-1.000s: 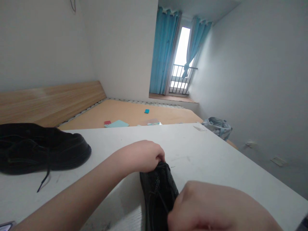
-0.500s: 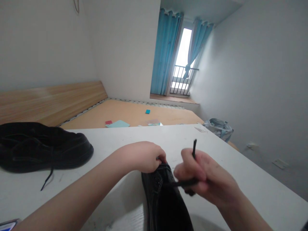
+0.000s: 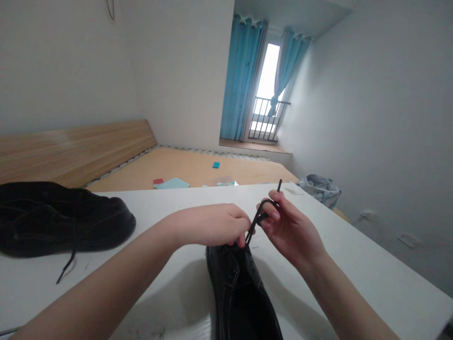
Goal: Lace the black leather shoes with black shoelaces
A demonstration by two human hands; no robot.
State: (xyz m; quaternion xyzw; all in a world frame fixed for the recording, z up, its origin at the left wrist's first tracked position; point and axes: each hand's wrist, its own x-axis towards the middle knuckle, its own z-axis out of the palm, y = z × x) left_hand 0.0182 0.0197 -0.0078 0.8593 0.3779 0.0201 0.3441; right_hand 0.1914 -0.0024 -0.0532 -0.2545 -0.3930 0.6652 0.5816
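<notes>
A black lace-up shoe (image 3: 230, 278) rests in front of me with its toe pointing away and its opening toward me. My left hand (image 3: 221, 224) is closed over its lacing area, fingers curled down on the shoe; the fingertips are partly hidden. Up and to the right, my right hand (image 3: 288, 226) grips a black shoelace (image 3: 253, 226) that rises from the shoe. The lace loops around the fingers, and its tip stands above the thumb. A second black shoe (image 3: 63, 217) lies at the left, one lace end trailing on the white tabletop (image 3: 170, 293).
Beyond the table is a tan surface (image 3: 191, 160) with a light-green sheet (image 3: 173, 183), a red piece (image 3: 158, 181) and a small blue square (image 3: 215, 165). A fabric bag (image 3: 320, 189) stands past the table's right edge. Blue curtains (image 3: 240, 80) hang by a window.
My right hand has moved up and away from the shoe's opening, pulling the lace up into a raised loop. My left hand stays at the lacing, its fingers slightly shifted.
</notes>
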